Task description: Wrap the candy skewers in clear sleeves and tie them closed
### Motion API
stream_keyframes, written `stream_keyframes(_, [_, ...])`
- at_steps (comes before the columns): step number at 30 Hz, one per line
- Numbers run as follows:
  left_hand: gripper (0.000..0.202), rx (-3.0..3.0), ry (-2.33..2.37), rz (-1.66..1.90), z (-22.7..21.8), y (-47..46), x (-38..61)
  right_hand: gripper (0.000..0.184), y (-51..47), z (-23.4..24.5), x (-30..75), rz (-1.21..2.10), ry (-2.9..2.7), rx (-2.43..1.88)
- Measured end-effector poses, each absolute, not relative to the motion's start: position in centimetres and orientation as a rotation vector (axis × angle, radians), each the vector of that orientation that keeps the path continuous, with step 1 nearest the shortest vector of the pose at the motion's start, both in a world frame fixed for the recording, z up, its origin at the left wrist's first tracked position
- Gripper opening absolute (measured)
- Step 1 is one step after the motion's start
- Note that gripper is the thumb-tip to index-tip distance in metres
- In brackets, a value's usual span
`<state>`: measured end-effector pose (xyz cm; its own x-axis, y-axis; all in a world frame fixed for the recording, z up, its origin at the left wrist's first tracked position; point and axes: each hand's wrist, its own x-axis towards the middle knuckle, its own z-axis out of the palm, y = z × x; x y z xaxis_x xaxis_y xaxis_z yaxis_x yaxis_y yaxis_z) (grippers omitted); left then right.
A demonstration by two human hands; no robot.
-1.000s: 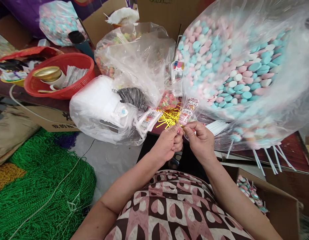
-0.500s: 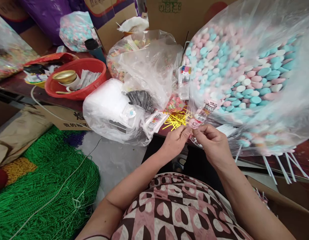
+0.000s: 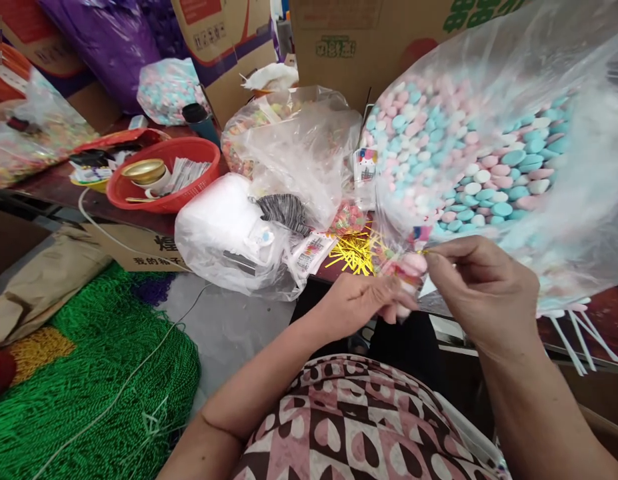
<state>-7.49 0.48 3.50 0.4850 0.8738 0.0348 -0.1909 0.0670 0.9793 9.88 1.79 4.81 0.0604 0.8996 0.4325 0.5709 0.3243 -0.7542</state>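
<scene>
My left hand [image 3: 361, 303] is closed around a small clear packet of pink candy [image 3: 406, 270], held just in front of the table edge. My right hand [image 3: 481, 283] pinches a thin gold twist tie [image 3: 429, 251] at the top of that packet. A loose heap of gold twist ties [image 3: 353, 252] lies on the table just behind my left hand. A very large clear bag of pink, blue and white lollipops [image 3: 469, 153] fills the right side, its white sticks [image 3: 579, 333] poking out below.
A red basket [image 3: 139, 193] with a gold bowl stands at the left of the table. Crumpled clear bags [image 3: 293, 147], a white bundle in plastic [image 3: 219, 227] and cardboard boxes [image 3: 369, 40] crowd the middle. Green beaded strings [image 3: 89, 387] lie piled on the floor at left.
The packet has dropped lower and turned in my left hand. My right hand has pulled out to the right with a gold tie. The view has tilted up slightly.
</scene>
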Motion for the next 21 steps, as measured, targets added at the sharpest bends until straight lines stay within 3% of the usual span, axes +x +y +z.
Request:
stream_keyframes(5, [0.072,0.87,0.728,1.042,2.4,2.2,-7.6,0.014,0.5,4.9,8.6,0.395,-2.0,-1.254])
stream_keyframes(11, [0.069,1.14,0.822,0.729,2.5,1.3,-7.9,0.011,1.0,4.4,9.6,0.322,-1.806,-1.327])
stream_keyframes(14, [0.069,1.103,0.884,0.792,1.8,1.5,-7.5,0.011,0.5,4.1,9.6,0.32,-1.85,-1.256])
stream_keyframes(18, [0.03,1.045,0.845,0.918,2.0,2.0,-7.3,0.012,-0.1,3.0,10.1,0.865,-1.849,-1.175])
stream_keyframes(21, [0.017,1.193,0.821,0.908,2.8,1.8,-7.2,0.017,-0.3,2.0,11.3,1.343,-1.561,-1.007])
